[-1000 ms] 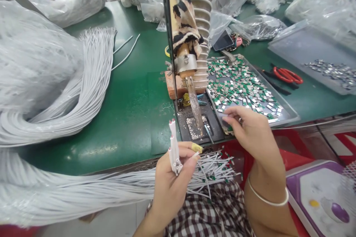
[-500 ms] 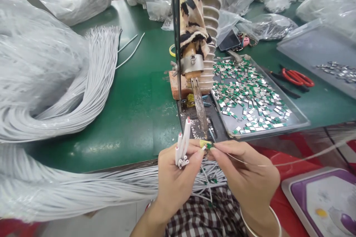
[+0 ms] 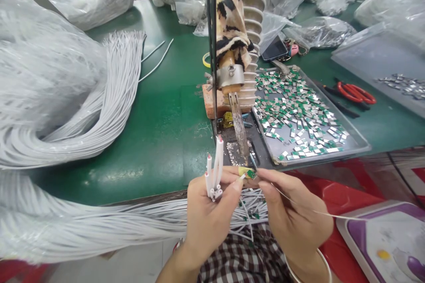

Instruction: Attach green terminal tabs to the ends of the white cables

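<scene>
At the front edge of the bench (image 3: 159, 141), we find the left hand (image 3: 209, 212) gripping white cables (image 3: 219, 154), a green board (image 3: 251, 174) at its fingertips, and the right hand (image 3: 295, 216) holding thin wire (image 3: 348, 217) beside it.

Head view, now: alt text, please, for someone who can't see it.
A person's left hand holds several white cables, one tip at a small green board, while the right hand holds a thin wire close by. Beyond the hands, a soldering iron points down; to its right, a tray of small pieces lies on a green table.
</scene>
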Tool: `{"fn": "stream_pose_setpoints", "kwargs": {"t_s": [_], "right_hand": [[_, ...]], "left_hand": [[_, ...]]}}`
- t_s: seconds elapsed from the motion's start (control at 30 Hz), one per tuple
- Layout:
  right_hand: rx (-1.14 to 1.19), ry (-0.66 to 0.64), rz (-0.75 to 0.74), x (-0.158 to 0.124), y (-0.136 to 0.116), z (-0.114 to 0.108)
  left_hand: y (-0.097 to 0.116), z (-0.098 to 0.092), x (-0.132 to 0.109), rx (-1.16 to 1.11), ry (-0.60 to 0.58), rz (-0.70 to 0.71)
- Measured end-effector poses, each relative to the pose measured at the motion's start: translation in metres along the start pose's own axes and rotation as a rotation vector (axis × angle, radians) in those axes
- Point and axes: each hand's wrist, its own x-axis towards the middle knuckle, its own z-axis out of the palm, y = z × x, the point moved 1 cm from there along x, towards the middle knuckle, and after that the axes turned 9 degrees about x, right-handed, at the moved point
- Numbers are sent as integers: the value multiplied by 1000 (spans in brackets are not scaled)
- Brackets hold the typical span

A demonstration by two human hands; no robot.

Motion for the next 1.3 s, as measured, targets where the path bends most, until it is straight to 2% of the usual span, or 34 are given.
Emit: {"fn": "stream_pose_setpoints", "kwargs": {"t_s": [0.17,0.3,0.57,0.9,1.0,1.1,1.2,1.3], "right_hand": [[-80,10,-147,0,-3,-11],[-169,-27,-252,5,-8,-9],[-314,-93,-327,14,-16,-5],[-119,-118,-246,11,-13,-9],[-102,-113,-116,14,-10,-7],[-115,-155,13,19,-7,-4],[-103,-197,-3,19,-5,-2],[-121,-148,-57,15,-3,-2]], "left_hand": [[2,0,6,-13,14,-50],[6,0,11,7,22,-48],[7,-1,14,-27,23,-69],[2,-4,7,-29,-11,-60],[1,-5,7,64,-18,8],[0,-6,8,165,-111,54],[0,-5,10,128,-191,-5],[2,-4,13,38,-164,-68]]}}
